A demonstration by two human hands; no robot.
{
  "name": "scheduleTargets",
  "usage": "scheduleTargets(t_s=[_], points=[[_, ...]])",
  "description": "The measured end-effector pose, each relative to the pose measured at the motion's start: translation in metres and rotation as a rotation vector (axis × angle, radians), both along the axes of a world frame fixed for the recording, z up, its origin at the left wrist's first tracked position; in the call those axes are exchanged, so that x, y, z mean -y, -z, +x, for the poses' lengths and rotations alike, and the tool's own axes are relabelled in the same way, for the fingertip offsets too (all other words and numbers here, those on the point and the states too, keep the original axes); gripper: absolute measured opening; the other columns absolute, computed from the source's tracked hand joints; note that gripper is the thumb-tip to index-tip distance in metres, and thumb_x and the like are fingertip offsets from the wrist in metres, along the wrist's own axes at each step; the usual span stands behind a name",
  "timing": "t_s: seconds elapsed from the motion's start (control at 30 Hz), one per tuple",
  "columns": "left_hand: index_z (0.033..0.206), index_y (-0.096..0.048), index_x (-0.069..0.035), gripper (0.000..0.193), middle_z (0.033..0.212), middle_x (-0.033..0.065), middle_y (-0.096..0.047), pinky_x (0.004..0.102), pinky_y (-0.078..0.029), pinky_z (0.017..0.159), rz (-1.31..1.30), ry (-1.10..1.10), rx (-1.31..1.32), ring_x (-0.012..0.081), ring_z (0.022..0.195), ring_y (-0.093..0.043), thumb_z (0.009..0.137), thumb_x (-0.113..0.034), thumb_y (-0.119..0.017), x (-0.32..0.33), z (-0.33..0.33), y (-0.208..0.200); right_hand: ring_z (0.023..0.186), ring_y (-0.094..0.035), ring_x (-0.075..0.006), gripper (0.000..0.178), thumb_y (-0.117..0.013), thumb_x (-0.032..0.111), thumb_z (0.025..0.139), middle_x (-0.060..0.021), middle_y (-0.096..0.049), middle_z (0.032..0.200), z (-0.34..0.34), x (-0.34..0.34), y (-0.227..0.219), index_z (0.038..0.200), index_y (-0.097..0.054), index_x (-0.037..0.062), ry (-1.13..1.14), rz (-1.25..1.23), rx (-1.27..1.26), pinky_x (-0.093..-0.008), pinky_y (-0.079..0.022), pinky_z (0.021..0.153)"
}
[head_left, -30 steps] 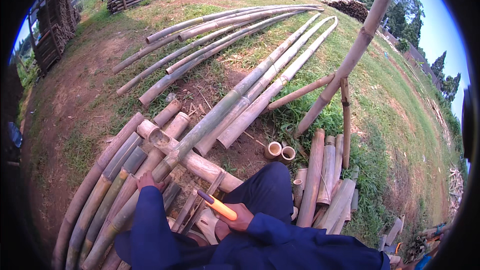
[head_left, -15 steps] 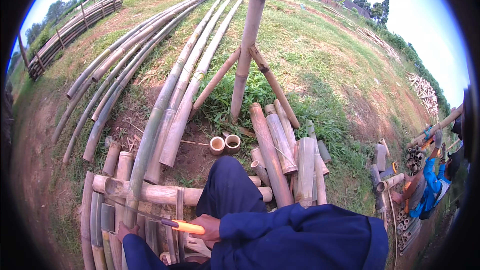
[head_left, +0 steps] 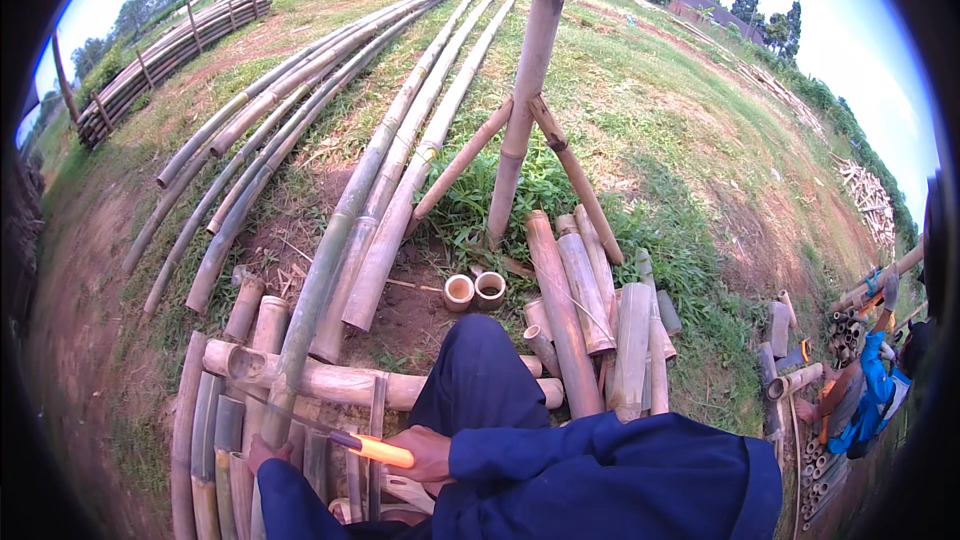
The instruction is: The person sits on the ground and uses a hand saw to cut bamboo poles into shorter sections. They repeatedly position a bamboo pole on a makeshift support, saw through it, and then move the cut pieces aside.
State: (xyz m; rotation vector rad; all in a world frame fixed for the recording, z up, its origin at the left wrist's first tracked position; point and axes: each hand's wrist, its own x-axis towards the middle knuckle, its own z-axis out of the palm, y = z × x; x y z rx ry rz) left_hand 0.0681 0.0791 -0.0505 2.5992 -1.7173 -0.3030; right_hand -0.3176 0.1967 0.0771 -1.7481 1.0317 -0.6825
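Observation:
My right hand (head_left: 427, 453) is closed round the orange handle of a hand saw (head_left: 384, 452). Its thin dark blade reaches left to a long greenish bamboo pole (head_left: 325, 265), crossing it just on the near side of a thick bamboo log (head_left: 345, 382). That pole rests over the log, its far end out on the grass. My left hand (head_left: 268, 451) grips the pole close to its near end, below the blade; some of its fingers are hidden. Whether the blade has cut into the pole is too small to tell. My bent knee (head_left: 475, 370) is by the log.
Two short bamboo cups (head_left: 459, 292) stand beyond my knee. Cut bamboo lengths (head_left: 565, 315) lean at the right, around an upright braced post (head_left: 520, 110). More long poles (head_left: 285, 105) lie far left. A co-worker in blue (head_left: 868, 400) sits at the far right among bamboo pieces.
The whole view has shifted, so the scene sits slightly farther right. Against the pole, my right hand and the saw have moved a little to the left. My left hand keeps its grip.

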Motion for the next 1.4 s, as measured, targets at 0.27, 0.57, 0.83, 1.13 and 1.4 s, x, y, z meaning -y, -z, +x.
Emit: scheduleTargets(t_s=[0.27, 0.57, 0.83, 1.13, 1.4], points=[[0.12, -0.061, -0.005, 0.077, 0.116, 0.019, -0.071, 0.0492, -0.055, 0.097, -0.045, 0.015, 0.004, 0.0391, 0.11, -0.068, 0.062, -0.045, -0.092, -0.004, -0.016, -0.01, 0.083, -0.067, -0.0443, 0.034, -0.073, 0.034, 0.095, -0.0226, -0.067, 0.085, 0.005, 0.019, -0.035, 0.103, -0.065, 0.002, -0.081, 0.013, -0.038, -0.0495, -0.052, 0.073], [0.12, -0.059, -0.005, 0.073, 0.114, 0.0201, -0.071, 0.0484, -0.055, 0.097, 0.032, 0.02, -0.016, 0.0392, 0.108, -0.069, 0.067, -0.045, -0.09, -0.01, 0.003, -0.018, 0.087, -0.069, -0.0449, 0.029, -0.074, 0.024, 0.094, -0.0217, -0.07, 0.09, -0.032, -0.017, -0.021, 0.114, -0.067, 0.005, -0.029, 0.129, 0.0, -0.0475, -0.053, 0.076], [0.123, -0.061, -0.007, 0.069, 0.121, 0.0164, -0.071, 0.0457, -0.054, 0.098, 0.098, 0.019, 0.026, 0.0338, 0.113, -0.068, 0.074, -0.047, -0.087, -0.006, -0.024, -0.034, 0.07, -0.07, -0.0225, 0.021, -0.075, 0.011, 0.094, -0.0115, -0.071, 0.08, -0.041, -0.037, -0.05, 0.113, -0.071, 0.0011, 0.065, 0.088, -0.02, -0.0345, -0.053, 0.066], [0.116, -0.061, -0.007, 0.063, 0.113, 0.0195, -0.072, 0.0491, -0.056, 0.092, 0.045, 0.05, -0.021, 0.0363, 0.105, -0.071, 0.072, -0.045, -0.085, -0.008, -0.031, -0.049, 0.067, -0.055, -0.0106, 0.02, -0.076, 0.015, 0.095, -0.0027, -0.063, 0.074, 0.043, 0.062, 0.025, 0.101, -0.07, -0.0034, 0.024, 0.172, 0.01, -0.0309, -0.047, 0.062], [0.118, -0.064, -0.005, 0.071, 0.116, 0.0169, -0.073, 0.0451, -0.056, 0.096, 0.048, -0.008, 0.008, 0.0346, 0.108, -0.07, 0.071, -0.051, -0.089, -0.01, -0.029, -0.033, 0.078, -0.075, -0.0237, 0.03, -0.075, 0.009, 0.092, -0.0172, -0.073, 0.084, -0.032, -0.014, -0.043, 0.121, -0.07, -0.0009, 0.003, 0.087, -0.038, -0.0327, -0.056, 0.073]])
